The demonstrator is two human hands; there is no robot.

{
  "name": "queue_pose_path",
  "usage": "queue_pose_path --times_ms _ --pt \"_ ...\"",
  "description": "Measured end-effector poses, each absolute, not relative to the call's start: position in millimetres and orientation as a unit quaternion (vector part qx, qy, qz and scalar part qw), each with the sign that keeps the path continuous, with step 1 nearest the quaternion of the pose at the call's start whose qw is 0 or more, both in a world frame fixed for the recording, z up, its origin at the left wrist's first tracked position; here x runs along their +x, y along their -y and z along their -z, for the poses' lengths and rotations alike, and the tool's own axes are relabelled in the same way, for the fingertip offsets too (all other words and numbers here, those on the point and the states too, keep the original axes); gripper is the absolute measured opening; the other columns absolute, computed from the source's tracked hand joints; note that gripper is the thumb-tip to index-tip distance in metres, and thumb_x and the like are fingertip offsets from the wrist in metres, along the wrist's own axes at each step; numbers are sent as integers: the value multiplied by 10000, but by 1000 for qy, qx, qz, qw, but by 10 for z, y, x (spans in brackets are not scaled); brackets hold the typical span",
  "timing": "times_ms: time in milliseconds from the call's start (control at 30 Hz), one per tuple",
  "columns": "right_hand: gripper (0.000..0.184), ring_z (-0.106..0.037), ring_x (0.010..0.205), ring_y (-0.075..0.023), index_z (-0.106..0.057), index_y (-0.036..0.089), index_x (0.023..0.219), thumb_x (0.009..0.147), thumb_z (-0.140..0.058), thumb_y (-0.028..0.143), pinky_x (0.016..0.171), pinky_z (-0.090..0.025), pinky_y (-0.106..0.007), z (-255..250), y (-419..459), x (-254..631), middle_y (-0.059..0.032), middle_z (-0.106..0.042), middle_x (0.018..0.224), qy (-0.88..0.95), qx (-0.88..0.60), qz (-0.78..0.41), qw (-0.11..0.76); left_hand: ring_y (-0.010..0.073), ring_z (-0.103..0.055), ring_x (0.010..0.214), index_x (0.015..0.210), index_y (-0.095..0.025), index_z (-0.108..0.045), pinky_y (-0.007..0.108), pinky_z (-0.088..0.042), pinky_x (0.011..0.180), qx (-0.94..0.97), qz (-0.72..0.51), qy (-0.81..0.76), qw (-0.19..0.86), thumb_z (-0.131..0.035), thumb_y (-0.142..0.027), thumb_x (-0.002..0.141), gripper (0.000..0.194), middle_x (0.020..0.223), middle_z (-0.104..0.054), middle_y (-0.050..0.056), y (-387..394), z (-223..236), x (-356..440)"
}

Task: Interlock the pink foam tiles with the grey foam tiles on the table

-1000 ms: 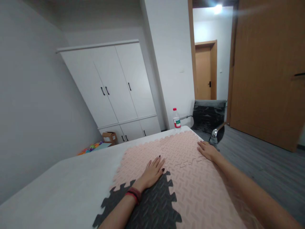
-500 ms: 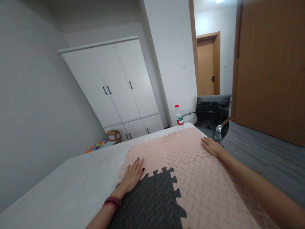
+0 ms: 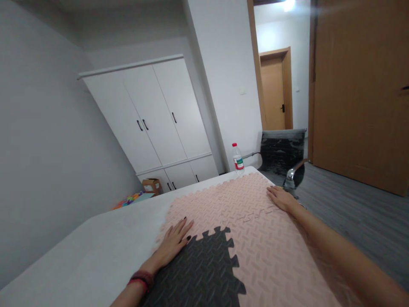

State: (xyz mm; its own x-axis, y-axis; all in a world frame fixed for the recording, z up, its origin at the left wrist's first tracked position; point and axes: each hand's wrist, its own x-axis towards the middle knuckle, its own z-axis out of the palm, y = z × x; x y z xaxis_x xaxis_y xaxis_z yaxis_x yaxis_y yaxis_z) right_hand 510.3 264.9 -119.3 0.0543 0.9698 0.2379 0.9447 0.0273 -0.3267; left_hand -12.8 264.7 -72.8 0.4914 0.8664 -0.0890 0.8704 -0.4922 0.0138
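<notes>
Pink foam mat tiles (image 3: 265, 260) with a raised tread pattern lie flat on the white table (image 3: 96, 256). A black foam mat tile (image 3: 198, 268) with toothed edges sits against the pink ones, its teeth meeting them at the far and right sides. My left hand (image 3: 174, 239) rests flat with fingers spread, across the black tile's far left corner and the pink tile beyond. Farther off, my right hand (image 3: 281, 198) lies open on the right edge of the pink tiles, near a seam. Neither hand grips anything.
A clear bottle (image 3: 238, 158) with a red cap stands at the table's far edge. Behind the right far corner is a black chair (image 3: 283, 153). A white wardrobe (image 3: 153, 115), a cardboard box (image 3: 151, 186) and colourful items (image 3: 129, 199) are beyond the table.
The view has shifted slightly. Both hands stay flat in nearly the same places on the mat tiles; the tiles look unchanged.
</notes>
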Motion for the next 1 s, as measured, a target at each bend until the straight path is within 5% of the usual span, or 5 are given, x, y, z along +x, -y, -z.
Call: queue_pose_path --times_ms 433,567,700,867,1000 --pt "589 -364 1273 -177 -485 165 1290 934 -137 479 1049 -293 -329 1212 -2679 5118 -73 -472 1350 689 -697 -16 197 187 -67 1406 1431 -354 -45 517 -24 1117 835 30 -549 9 -83 -473 926 520 1538 -114 7 -2701 882 -151" --pt "514 -375 1259 -238 -460 173 1300 927 -211 423 1027 -286 -469 1107 -2572 5049 -107 -464 1350 679 -711 20 182 216 -72 1406 1438 -316 -57 547 -13 1104 811 29 -585 -9 -113 -453 924 535 1536 -119 40 -2642 868 -86" --pt "502 -279 1308 -310 -375 109 1354 912 -261 317 1043 -108 -598 899 -2375 4816 -196 -392 1385 671 -719 75 167 285 -120 1395 1443 -269 -95 610 -42 1070 770 18 -637 -21 -148 -475 913 571 1520 -156 121 -2490 765 55" --pt "489 -310 1303 -277 -396 127 1349 885 -326 261 1071 -141 -531 610 -1887 4342 -165 -338 1431 708 -686 90 144 384 -106 1377 1439 -108 -122 670 -8 1029 727 -11 -686 -45 -289 -404 887 649 1495 -102 254 -2136 476 367" --pt "464 -414 1247 -195 -473 202 1309 898 -333 366 1054 -287 -356 532 -1104 4336 -86 -373 1427 774 -614 16 155 324 -127 1387 1409 -116 -256 592 -45 1083 773 -24 -634 -13 -377 -322 848 610 1508 -115 210 -1542 182 614"
